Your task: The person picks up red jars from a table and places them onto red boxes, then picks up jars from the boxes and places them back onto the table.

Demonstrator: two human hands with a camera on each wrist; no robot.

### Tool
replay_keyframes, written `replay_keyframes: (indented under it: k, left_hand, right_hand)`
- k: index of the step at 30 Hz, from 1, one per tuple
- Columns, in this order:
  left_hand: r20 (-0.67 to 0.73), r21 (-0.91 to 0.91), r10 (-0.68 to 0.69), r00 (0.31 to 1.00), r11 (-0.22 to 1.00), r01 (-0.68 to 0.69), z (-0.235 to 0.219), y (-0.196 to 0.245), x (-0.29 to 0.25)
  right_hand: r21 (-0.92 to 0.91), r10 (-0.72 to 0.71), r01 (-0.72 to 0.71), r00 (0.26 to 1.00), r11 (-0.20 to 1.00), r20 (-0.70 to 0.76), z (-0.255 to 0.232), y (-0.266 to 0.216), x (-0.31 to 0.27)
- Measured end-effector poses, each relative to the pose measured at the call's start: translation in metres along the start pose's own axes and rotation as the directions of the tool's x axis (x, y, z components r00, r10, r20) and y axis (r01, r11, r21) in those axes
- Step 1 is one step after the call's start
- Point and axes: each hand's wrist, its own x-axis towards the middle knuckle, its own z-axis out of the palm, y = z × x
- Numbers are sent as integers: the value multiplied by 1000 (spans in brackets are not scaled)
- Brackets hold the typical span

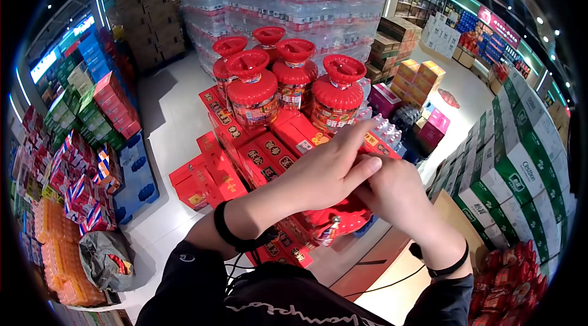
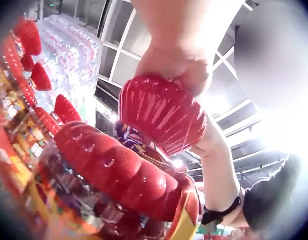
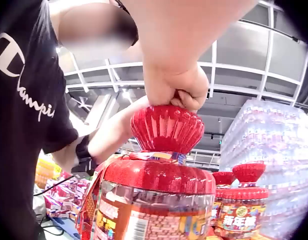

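In the head view a red-lidded jar (image 1: 334,219) stands in front of the body, largely hidden under both hands. Its fluted flared lid top (image 2: 161,112) and clear, label-wrapped body (image 3: 154,212) show from the wrists. My right hand (image 1: 398,188) grips the lid's top with curled fingers. Close against it, my left hand (image 1: 331,170) bends over the same top, its thumb overlapping the right hand. The left fingertips are hidden. Several similar jars (image 1: 254,102) stand just beyond, on red gift boxes (image 1: 266,154).
Shrink-wrapped bottles (image 1: 300,1) rise in a tall stack behind the jars. White and green cartons (image 1: 514,173) stand at the right. Colourful packs (image 1: 82,173) and a blue pallet (image 1: 136,179) lie across the aisle (image 1: 168,124) on the left. A cable (image 1: 386,286) trails near the right arm.
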Motion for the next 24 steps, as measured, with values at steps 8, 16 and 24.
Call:
replay_keyframes:
  k: [8, 16, 24]
  left_hand:
    - [-334, -20, -25, 942, 1000, 20, -47, -17, -62]
    - [-496, -18, -299, 815, 942, 335, -73, -36, -173]
    - [-613, -45, -427, 665, 859, 510, -76, -27, -227]
  right_hand:
    - [59, 86, -80, 990, 995, -112, -23, 87, 6]
    - [-207, 191, -216, 972, 954, -135, -25, 141, 52]
    - [-279, 205, -234, 970, 931, -129, -4, 205, 86]
